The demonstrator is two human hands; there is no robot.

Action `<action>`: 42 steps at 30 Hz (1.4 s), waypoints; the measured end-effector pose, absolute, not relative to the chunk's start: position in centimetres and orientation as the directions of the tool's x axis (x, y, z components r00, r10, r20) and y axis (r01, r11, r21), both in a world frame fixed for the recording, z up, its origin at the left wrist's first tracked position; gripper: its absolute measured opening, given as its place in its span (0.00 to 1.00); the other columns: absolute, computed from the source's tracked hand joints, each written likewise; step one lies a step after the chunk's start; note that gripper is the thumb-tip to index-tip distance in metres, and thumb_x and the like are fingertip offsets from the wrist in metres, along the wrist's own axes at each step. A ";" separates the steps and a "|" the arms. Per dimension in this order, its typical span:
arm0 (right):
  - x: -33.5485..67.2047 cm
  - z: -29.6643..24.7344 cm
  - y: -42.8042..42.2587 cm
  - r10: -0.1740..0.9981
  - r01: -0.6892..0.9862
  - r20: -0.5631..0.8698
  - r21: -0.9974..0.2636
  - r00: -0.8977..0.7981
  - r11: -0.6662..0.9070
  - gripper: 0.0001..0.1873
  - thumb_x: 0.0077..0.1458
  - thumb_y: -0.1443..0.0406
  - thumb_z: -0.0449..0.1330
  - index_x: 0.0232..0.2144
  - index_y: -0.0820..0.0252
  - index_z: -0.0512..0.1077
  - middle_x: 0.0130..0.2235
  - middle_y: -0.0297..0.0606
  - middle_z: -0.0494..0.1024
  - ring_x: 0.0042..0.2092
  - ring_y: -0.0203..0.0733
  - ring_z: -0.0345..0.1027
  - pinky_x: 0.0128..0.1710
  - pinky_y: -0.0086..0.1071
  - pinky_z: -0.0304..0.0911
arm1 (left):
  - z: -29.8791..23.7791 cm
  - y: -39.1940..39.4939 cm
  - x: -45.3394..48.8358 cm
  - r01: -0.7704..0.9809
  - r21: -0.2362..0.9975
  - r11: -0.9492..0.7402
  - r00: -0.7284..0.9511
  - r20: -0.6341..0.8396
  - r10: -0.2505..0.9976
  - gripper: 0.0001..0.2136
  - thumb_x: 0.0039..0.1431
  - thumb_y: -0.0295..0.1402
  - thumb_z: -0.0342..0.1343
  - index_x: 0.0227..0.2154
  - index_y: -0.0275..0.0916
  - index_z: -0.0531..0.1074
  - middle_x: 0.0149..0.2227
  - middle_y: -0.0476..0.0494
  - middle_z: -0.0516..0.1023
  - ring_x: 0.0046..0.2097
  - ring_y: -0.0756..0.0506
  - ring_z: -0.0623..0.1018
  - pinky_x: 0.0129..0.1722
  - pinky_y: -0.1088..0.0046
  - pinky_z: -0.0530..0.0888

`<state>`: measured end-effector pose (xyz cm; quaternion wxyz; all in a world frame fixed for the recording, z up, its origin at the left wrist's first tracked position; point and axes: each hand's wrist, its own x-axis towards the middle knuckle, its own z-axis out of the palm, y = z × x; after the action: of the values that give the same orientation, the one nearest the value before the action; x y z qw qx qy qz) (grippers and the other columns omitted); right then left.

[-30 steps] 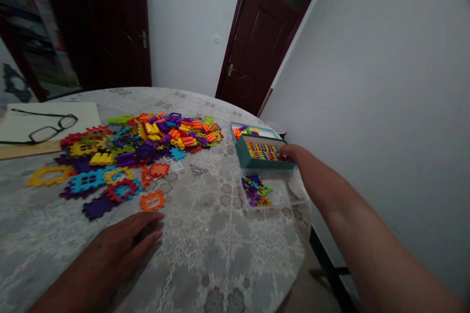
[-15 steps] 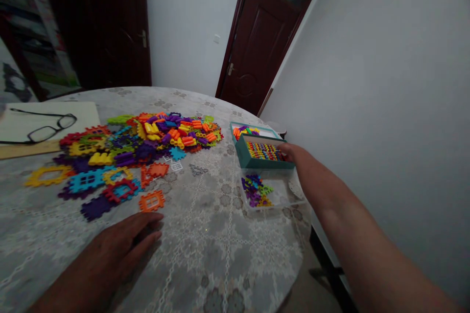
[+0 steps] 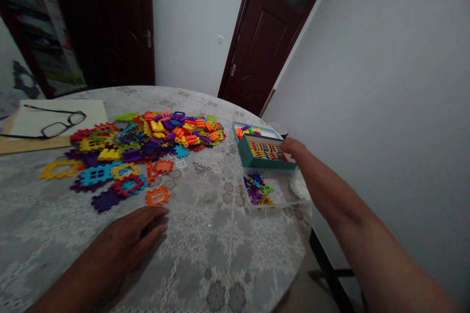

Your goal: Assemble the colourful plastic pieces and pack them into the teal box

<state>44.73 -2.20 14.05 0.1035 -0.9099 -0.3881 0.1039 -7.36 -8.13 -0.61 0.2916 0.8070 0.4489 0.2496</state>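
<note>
My left hand (image 3: 134, 234) rests on the patterned tablecloth, fingers stretched out and thumb apart, holding nothing. Just beyond its fingertips lies an orange window-shaped plastic piece (image 3: 157, 196). On the right, my right hand (image 3: 295, 149) is at the right end of a green box (image 3: 253, 160) packed with rows of small coloured pieces (image 3: 267, 151). Its fingers are mostly hidden, so what they hold, if anything, does not show. Nearer to me than the box stands a clear plastic tray (image 3: 281, 204) with purple, green and yellow pieces (image 3: 258, 190) in its left part.
A large heap of bright interlocking plastic pieces (image 3: 147, 137) covers the table's left middle. Black-framed glasses (image 3: 55, 129) lie on paper (image 3: 96, 110) at the far left. Behind the green box is a shallow teal-edged box (image 3: 270, 132). A white wall (image 3: 396, 83) runs along the right.
The view has shifted slightly, so the table's things sit a little further right. My right hand stays at the green box's right end; my left hand stays flat on the table.
</note>
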 end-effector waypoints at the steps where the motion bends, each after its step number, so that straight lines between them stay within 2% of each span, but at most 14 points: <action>1: 44.0 14.5 -2.3 0.739 0.713 -0.061 -0.219 0.671 -0.666 0.12 0.64 0.66 0.67 0.48 0.68 0.78 0.54 0.62 0.79 0.60 0.62 0.73 0.54 0.42 0.70 | -0.5 -8.2 -7.3 0.582 0.688 -0.433 0.475 0.145 0.868 0.20 0.65 0.53 0.54 0.48 0.46 0.82 0.49 0.38 0.87 0.49 0.35 0.85 0.52 0.58 0.81; 4: 39.9 14.9 -2.8 0.814 0.816 0.070 -0.094 0.577 -0.570 0.16 0.69 0.63 0.61 0.53 0.68 0.77 0.58 0.66 0.76 0.64 0.66 0.69 0.59 0.46 0.66 | -0.1 -8.6 -7.2 0.598 0.655 -0.462 0.460 0.192 0.867 0.19 0.68 0.48 0.52 0.48 0.44 0.81 0.47 0.40 0.87 0.46 0.38 0.85 0.51 0.61 0.81; 7: 33.7 14.0 -4.6 0.943 0.964 0.206 -0.002 0.260 -0.266 0.18 0.72 0.60 0.56 0.57 0.63 0.75 0.56 0.59 0.79 0.59 0.62 0.73 0.58 0.45 0.66 | 0.1 -8.6 -7.2 0.644 0.595 -0.481 0.395 0.279 0.875 0.17 0.70 0.43 0.50 0.47 0.42 0.80 0.46 0.39 0.86 0.45 0.40 0.84 0.53 0.61 0.80; 10: 26.8 11.9 -7.2 0.970 0.984 0.216 -0.111 -0.110 0.137 0.17 0.73 0.61 0.56 0.57 0.59 0.75 0.57 0.51 0.80 0.55 0.54 0.76 0.57 0.40 0.67 | -0.1 -8.2 -7.7 0.749 0.511 -0.422 0.217 0.414 0.884 0.15 0.72 0.37 0.48 0.49 0.39 0.78 0.48 0.37 0.85 0.49 0.39 0.83 0.57 0.59 0.78; 12: 22.5 10.0 -8.4 0.953 0.935 0.185 -0.217 -0.241 0.279 0.17 0.73 0.61 0.55 0.57 0.58 0.75 0.56 0.49 0.81 0.51 0.51 0.78 0.55 0.39 0.69 | -0.3 -7.9 -8.2 0.809 0.446 -0.384 0.121 0.513 0.850 0.14 0.71 0.35 0.50 0.51 0.37 0.77 0.52 0.34 0.83 0.55 0.37 0.80 0.61 0.56 0.75; 14: 18.7 7.7 -8.8 0.933 0.898 0.169 -0.262 -0.319 0.355 0.18 0.72 0.62 0.55 0.58 0.58 0.75 0.57 0.48 0.80 0.53 0.51 0.77 0.57 0.40 0.69 | -0.4 -7.7 -8.6 0.845 0.394 -0.363 0.093 0.560 0.823 0.13 0.71 0.33 0.52 0.51 0.37 0.77 0.54 0.33 0.81 0.58 0.35 0.78 0.63 0.55 0.73; 16: 15.8 5.4 -8.4 0.916 0.876 0.175 -0.274 -0.361 0.398 0.19 0.70 0.64 0.56 0.59 0.61 0.74 0.57 0.50 0.79 0.57 0.52 0.75 0.60 0.41 0.67 | -0.4 -7.6 -8.9 0.867 0.362 -0.344 0.097 0.553 0.828 0.13 0.70 0.32 0.53 0.52 0.37 0.77 0.55 0.33 0.80 0.58 0.35 0.77 0.62 0.55 0.73; 20: 12.2 1.9 -7.2 0.873 0.847 0.222 -0.230 -0.434 0.480 0.23 0.70 0.64 0.58 0.63 0.64 0.69 0.65 0.54 0.72 0.65 0.54 0.66 0.67 0.44 0.61 | -0.4 -7.9 -9.1 0.925 0.307 -0.223 0.047 0.490 0.870 0.18 0.68 0.32 0.57 0.58 0.38 0.75 0.61 0.30 0.76 0.62 0.30 0.73 0.61 0.49 0.72; 22: 11.2 1.0 -6.9 0.868 0.852 0.208 -0.190 -0.451 0.488 0.20 0.69 0.62 0.59 0.60 0.62 0.71 0.63 0.53 0.73 0.64 0.56 0.66 0.66 0.46 0.61 | -0.5 -7.9 -9.3 0.949 0.272 -0.157 0.014 0.461 0.887 0.20 0.67 0.32 0.59 0.61 0.39 0.74 0.63 0.29 0.74 0.64 0.29 0.71 0.62 0.49 0.71; 24: 10.8 0.4 -6.8 0.880 0.865 0.181 -0.178 -0.440 0.469 0.16 0.69 0.61 0.60 0.55 0.61 0.75 0.58 0.51 0.76 0.59 0.57 0.68 0.63 0.47 0.64 | -0.6 -7.7 -9.7 0.961 0.249 -0.122 0.004 0.426 0.905 0.22 0.66 0.33 0.60 0.62 0.39 0.73 0.62 0.30 0.75 0.63 0.30 0.73 0.62 0.51 0.71; 26: 10.9 -0.1 -6.7 0.891 0.872 0.191 -0.204 -0.411 0.446 0.14 0.68 0.61 0.60 0.52 0.60 0.76 0.53 0.51 0.77 0.56 0.56 0.68 0.61 0.46 0.65 | -0.7 -7.3 -10.0 0.963 0.245 -0.113 0.009 0.388 0.922 0.22 0.65 0.33 0.61 0.62 0.40 0.72 0.59 0.32 0.78 0.61 0.32 0.75 0.62 0.54 0.71; 32: 12.3 -2.3 -6.2 0.850 0.760 0.375 -0.403 -0.371 0.509 0.22 0.65 0.60 0.62 0.59 0.61 0.73 0.55 0.50 0.76 0.58 0.55 0.68 0.63 0.47 0.65 | -0.9 -6.5 -10.4 0.957 0.263 -0.124 0.032 0.329 0.944 0.22 0.65 0.33 0.62 0.61 0.38 0.73 0.58 0.33 0.80 0.60 0.33 0.76 0.63 0.54 0.69; 37: 12.5 -2.6 -5.8 0.805 0.628 0.505 -0.527 -0.310 0.572 0.23 0.64 0.62 0.62 0.60 0.60 0.72 0.54 0.50 0.76 0.56 0.53 0.71 0.60 0.47 0.69 | -1.1 -6.5 -10.0 0.908 0.327 -0.263 0.171 0.286 0.943 0.17 0.62 0.33 0.65 0.53 0.40 0.78 0.55 0.36 0.82 0.59 0.34 0.77 0.63 0.55 0.69; 42: 12.3 -1.9 -5.9 0.746 0.506 0.558 -0.554 -0.362 0.661 0.24 0.64 0.65 0.62 0.62 0.55 0.71 0.55 0.48 0.76 0.57 0.52 0.71 0.61 0.47 0.69 | -1.5 -7.2 -8.8 0.752 0.455 -0.478 0.366 0.315 0.876 0.26 0.60 0.30 0.65 0.62 0.40 0.72 0.59 0.36 0.80 0.60 0.34 0.76 0.64 0.54 0.70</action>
<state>12.34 -5.92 -1.88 0.4126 -0.3855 -0.8124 0.1453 -8.81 -7.18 -1.49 0.1174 0.8180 0.4975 0.2638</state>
